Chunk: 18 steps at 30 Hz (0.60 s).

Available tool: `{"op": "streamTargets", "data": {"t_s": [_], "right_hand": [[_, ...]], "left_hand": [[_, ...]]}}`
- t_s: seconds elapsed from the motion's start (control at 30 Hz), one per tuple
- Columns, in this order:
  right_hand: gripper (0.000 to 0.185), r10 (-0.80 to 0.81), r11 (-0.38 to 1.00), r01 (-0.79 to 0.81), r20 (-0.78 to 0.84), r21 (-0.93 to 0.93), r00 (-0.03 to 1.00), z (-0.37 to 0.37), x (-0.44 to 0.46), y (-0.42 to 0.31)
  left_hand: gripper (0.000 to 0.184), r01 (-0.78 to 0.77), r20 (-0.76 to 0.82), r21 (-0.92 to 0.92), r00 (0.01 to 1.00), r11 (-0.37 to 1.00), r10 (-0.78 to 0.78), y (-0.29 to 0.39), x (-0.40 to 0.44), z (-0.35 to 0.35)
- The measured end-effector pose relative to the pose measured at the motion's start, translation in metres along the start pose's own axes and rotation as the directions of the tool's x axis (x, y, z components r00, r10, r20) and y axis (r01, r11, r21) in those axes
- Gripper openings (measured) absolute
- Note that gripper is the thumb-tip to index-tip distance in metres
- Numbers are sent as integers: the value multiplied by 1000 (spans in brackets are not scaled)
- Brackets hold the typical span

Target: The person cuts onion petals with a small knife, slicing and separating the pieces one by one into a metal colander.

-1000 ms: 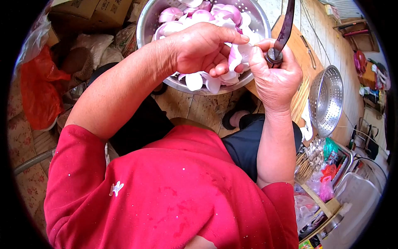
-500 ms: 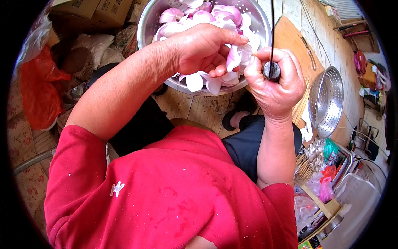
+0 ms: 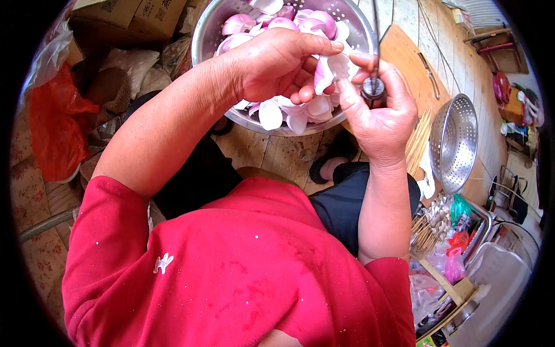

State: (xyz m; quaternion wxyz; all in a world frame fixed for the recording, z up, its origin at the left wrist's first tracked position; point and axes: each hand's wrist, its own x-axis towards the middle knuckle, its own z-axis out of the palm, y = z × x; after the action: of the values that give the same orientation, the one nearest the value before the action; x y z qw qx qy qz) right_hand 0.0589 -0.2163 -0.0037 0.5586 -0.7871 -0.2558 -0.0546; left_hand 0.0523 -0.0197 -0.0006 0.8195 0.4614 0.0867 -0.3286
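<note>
In my left hand (image 3: 280,66) is a purple-and-white onion piece (image 3: 325,75), held between thumb and curled fingers. My right hand (image 3: 381,110) is closed around a dark round handle (image 3: 373,88) with a thin dark strip rising from it, which looks like a knife seen edge-on. The right thumb and forefinger reach to the onion piece, and its pale inner side faces me. Both hands are above the near right part of a metal colander (image 3: 201,34). Inside the colander lie many separated onion layers (image 3: 270,115), partly hidden by my left hand and forearm.
A wooden board (image 3: 399,49) with a small knife (image 3: 429,74) on it is at the right. Nearby are a second colander (image 3: 455,144) and thin sticks (image 3: 417,141). Skewers (image 3: 429,225) lie lower right; a red plastic bag (image 3: 55,124) and cardboard box (image 3: 130,23) are left.
My right hand has shifted slightly left, its forefinger now lifted and stretched toward the onion piece. The handle has tilted, and more of the piece's white inside shows. My left hand has barely moved.
</note>
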Motion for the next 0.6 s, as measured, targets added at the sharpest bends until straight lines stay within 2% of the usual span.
{"op": "streamTargets", "data": {"t_s": [0.07, 0.13, 0.17, 0.23, 0.4, 0.57, 0.6], "right_hand": [[25, -46, 998, 47, 12, -34, 999, 2, 1, 0], [27, -152, 981, 159, 61, -114, 986, 3, 0, 1], [19, -157, 979, 163, 57, -119, 986, 2, 0, 1], [16, -150, 980, 155, 51, -123, 987, 4, 0, 2], [9, -166, 974, 168, 28, -153, 986, 5, 0, 1], [10, -105, 976, 88, -77, -202, 991, 1, -1, 0], [11, -98, 986, 80, -115, -149, 989, 0, -2, 5]], "left_hand": [[35, -18, -16, 8, 1000, 1000, 18, -3, 0, 1], [36, -36, -31, 15, 999, 999, 37, -4, 1, 2], [32, -29, -31, 8, 999, 1000, 30, -5, 1, 3], [27, -9, -47, -3, 999, 1000, 9, -5, 0, 6], [31, -1, -11, 53, 1000, 999, 2, -7, 1, 4], [30, 13, 4, 43, 1000, 999, -14, -5, -2, 6], [30, 11, -1, 43, 1000, 999, -11, -5, -2, 5]]}}
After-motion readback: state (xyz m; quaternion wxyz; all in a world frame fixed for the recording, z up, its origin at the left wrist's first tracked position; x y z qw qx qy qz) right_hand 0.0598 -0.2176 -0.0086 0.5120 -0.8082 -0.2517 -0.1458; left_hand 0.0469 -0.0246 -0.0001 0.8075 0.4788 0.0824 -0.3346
